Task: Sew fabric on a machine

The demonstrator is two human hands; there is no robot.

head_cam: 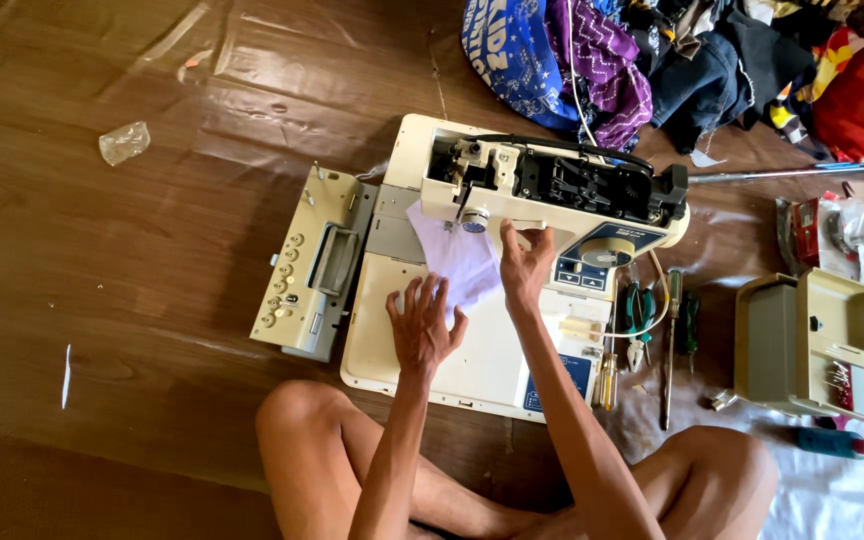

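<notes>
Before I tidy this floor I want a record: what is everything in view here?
sewing machine: one, cream, top cover off, centre
white cloth: one, under the needle area
removed cover panel: one, beige, left of machine
accessory box: one, beige, right
screwdrivers and pliers: several, green and yellow handles, right of machine
clothes pile: mixed colours, top right
plastic scrap: one, clear, upper left
left hand: flat on the cloth
right hand: at the machine's front

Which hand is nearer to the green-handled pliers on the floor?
Right. The right hand is on the sewing machine, just left of the pliers; the left hand rests farther left on the white cloth.
</notes>
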